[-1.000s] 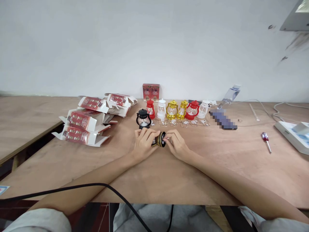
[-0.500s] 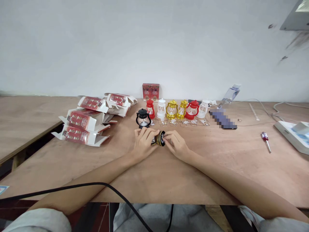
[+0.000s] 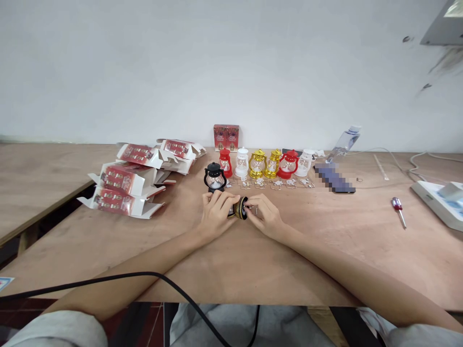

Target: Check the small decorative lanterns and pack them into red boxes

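Observation:
My left hand [image 3: 218, 212] is wrapped round a small black-and-gold lantern [image 3: 239, 207] that lies on its side, its base facing right. The fingers of my right hand [image 3: 266, 215] are pinched at the open underside of that base; what they hold there is too small to make out. Just beyond my left hand stands a black lantern [image 3: 215, 177]. Behind it is a row with a red lantern [image 3: 224, 163], a white lantern [image 3: 241, 163], a gold lantern [image 3: 257, 164] and several more. Small wire pieces with white tags [image 3: 278, 184] lie before the row.
Opened red-and-white boxes [image 3: 125, 179] are piled at the left, and two red boxes [image 3: 226, 137] stand by the wall. To the right are a phone [image 3: 331, 176], a tilted bottle [image 3: 343, 144], a screwdriver [image 3: 398, 207] and a power strip [image 3: 434, 197]. A black cable [image 3: 144, 274] crosses the front.
My right fingertips have shifted slightly at the lantern's base, and a small thin piece now shows beside them. My left hand keeps its hold on the lantern.

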### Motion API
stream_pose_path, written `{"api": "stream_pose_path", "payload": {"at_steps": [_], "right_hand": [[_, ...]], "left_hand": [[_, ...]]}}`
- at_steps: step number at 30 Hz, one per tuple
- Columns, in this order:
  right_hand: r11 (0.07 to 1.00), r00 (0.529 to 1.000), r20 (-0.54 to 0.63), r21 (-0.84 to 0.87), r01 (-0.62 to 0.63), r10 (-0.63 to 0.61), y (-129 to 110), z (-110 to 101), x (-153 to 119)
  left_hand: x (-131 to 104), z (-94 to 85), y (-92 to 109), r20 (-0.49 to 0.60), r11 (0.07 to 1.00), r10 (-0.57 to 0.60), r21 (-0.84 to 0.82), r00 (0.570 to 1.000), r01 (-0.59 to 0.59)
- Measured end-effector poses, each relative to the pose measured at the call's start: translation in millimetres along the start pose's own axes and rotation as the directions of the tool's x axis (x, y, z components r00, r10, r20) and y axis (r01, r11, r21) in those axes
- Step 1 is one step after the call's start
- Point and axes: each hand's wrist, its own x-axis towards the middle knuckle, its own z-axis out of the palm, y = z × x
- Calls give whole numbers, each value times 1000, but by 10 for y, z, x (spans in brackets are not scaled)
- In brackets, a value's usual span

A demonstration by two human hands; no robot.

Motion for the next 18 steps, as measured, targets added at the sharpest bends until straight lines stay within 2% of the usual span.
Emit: {"api": "stream_pose_path", "payload": {"at_steps": [7,12,18], "right_hand": [[998,998,-2,-6,-63,63,8,12,-23],[997,1000,-4,-69,-26,26,-5,3,-7],[995,1000,10,-94,25,-24,4,0,-9]], "left_hand": [[2,10,-2,-8,999,-38,-7,999,38],[8,2,0,3,998,-67,1,998,67],[-1,3,1,-8,999,-33,-3,999,33]]}}
